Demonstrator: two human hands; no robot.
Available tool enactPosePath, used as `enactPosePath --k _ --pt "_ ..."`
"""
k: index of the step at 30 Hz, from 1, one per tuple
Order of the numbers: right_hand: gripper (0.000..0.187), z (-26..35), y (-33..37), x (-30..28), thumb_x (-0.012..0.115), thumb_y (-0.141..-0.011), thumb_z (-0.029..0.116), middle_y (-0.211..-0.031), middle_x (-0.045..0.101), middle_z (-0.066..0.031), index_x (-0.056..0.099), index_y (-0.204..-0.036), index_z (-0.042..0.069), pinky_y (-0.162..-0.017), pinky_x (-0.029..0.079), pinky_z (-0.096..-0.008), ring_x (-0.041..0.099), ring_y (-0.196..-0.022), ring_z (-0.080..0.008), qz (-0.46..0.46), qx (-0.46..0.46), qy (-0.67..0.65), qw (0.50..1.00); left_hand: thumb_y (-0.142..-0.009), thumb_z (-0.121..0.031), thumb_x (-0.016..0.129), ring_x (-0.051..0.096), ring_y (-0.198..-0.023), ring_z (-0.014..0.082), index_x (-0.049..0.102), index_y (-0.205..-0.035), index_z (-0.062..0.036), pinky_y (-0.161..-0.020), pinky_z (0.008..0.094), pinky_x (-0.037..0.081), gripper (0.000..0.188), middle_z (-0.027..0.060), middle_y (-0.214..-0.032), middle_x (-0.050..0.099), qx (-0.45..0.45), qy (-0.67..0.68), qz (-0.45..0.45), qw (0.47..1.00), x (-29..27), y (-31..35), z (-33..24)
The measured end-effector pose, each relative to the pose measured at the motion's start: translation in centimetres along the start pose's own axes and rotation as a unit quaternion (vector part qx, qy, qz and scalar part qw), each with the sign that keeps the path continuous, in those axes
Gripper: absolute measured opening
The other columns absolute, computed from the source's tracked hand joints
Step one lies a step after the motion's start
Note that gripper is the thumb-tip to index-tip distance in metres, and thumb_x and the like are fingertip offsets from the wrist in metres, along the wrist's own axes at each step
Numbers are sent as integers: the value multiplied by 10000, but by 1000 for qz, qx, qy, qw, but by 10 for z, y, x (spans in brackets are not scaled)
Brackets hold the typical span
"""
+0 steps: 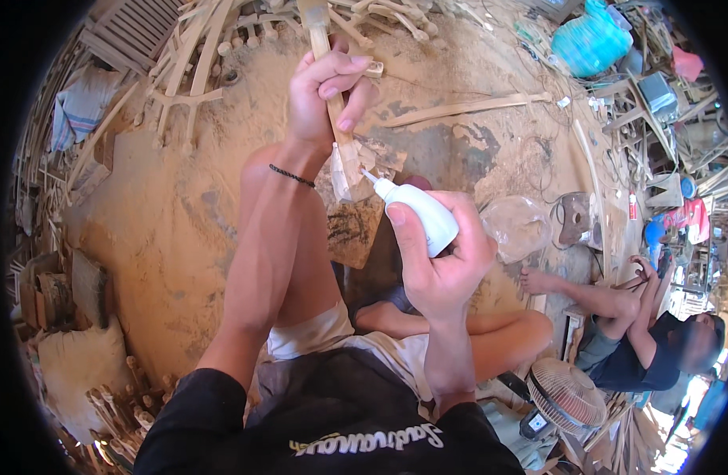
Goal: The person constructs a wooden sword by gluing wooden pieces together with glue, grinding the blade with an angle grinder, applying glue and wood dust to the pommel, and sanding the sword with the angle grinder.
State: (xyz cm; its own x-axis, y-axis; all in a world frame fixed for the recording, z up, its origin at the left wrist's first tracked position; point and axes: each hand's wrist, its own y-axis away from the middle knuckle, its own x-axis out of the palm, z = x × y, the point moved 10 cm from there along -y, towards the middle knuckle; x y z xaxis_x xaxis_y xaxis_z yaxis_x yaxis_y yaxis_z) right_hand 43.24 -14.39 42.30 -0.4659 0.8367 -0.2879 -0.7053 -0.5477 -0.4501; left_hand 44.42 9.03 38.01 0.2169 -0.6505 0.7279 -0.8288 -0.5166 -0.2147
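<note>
My left hand (pixel 326 91) is closed round a narrow wooden piece (pixel 338 119) that slants from the top of the view down to a paler, wider end. In my right hand (pixel 451 265) is a white squeeze bottle (pixel 423 214), tilted so its thin nozzle points up and left. The nozzle tip is at or very near the lower end of the wooden piece; I cannot tell whether they touch. Beneath that end lies a worn wooden block (pixel 356 233), between my bent legs. A small wood end (pixel 373 70) shows beside my left fingers.
Curved wooden parts (pixel 202 87) are heaped at the far left, and a long strip (pixel 467 109) lies on the dusty floor. A clear plastic bag (pixel 516 228) lies to the right. A fan (pixel 566 396) and a seated person (pixel 641 340) are at the lower right.
</note>
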Motion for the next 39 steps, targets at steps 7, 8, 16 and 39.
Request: enactPosePath --k 7,8,16,39 --pt "210 6 -2 0 867 -926 106 -820 764 -64 723 -1039 3 -583 507 -254 671 -661 -93 -26 -26 -16 999 -1020 -81 477 368 -303 115 464 -827 -194 -392 292 273 225 -100 -478 349 13 -5 29 999 2 -2 -2" --pt "204 4 -1 0 864 -933 118 -811 742 -41 729 -1030 0 -595 485 -242 636 -677 -72 -27 -19 -17 999 -1005 -93 507 370 -317 118 431 -766 -201 -401 294 271 273 -91 -476 345 12 -9 25 1000 -1 -2 -1" --pt "217 -12 12 0 855 -961 159 -796 690 29 731 -1010 -13 -612 400 -199 536 -707 -18 -21 35 -53 998 -1043 -250 477 345 -283 178 357 -521 -280 -315 302 302 536 76 -394 454 -36 -10 42 998 -25 -8 13" --pt "177 -43 35 -5 832 -970 129 -824 734 -12 730 -1034 -2 -591 444 -216 588 -687 -29 -60 82 -115 988 -1020 -44 483 363 -333 100 500 -806 -173 -451 278 297 250 -117 -524 406 13 111 64 992 -1 -9 2"
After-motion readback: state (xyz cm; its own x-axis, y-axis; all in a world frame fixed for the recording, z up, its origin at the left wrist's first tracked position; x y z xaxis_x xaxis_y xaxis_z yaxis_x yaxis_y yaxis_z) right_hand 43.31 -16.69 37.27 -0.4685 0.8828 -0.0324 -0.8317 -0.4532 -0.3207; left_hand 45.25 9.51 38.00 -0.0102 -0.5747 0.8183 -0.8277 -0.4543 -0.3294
